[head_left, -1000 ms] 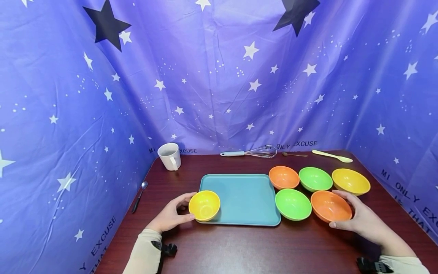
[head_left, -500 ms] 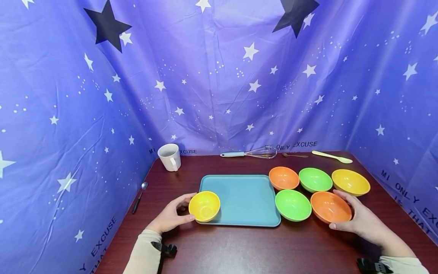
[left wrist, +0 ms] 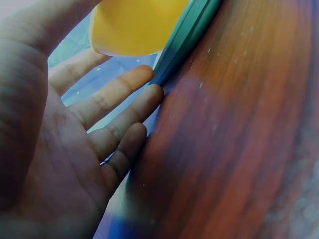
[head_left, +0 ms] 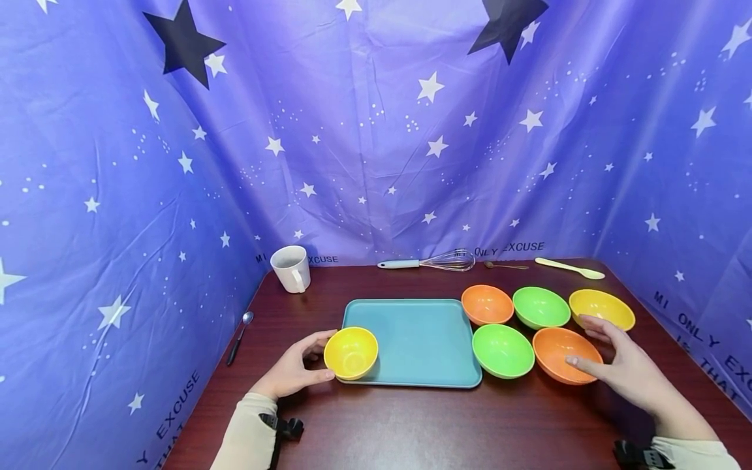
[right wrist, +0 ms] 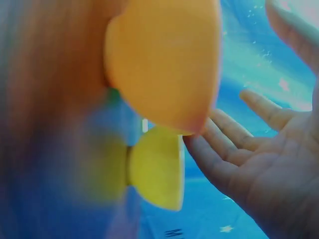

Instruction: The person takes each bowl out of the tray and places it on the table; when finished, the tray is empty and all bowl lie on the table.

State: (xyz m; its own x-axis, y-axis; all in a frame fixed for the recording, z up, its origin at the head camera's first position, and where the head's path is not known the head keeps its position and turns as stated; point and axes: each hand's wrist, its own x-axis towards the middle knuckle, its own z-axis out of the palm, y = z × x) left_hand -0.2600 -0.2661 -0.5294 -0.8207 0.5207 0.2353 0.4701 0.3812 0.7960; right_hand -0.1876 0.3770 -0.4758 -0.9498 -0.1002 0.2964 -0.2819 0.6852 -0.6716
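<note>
A small yellow bowl rests at the left end of the teal tray. My left hand holds its left side, thumb at the near rim and index finger at the far rim. In the left wrist view the other fingers of the left hand spread below the yellow bowl. On the right, my right hand hovers over the right side of an orange bowl, thumb and fingers apart. The right wrist view has that orange bowl with the right hand spread beside it.
Behind are another orange bowl, a green bowl and a larger yellow bowl. A second green bowl touches the tray. Along the back lie a whisk, spoons and a mug; a black-handled spoon lies left.
My right hand has let go of the orange bowl, its thumb and fingers lifting off the rim. The left hand and the small yellow bowl have stayed in place.
</note>
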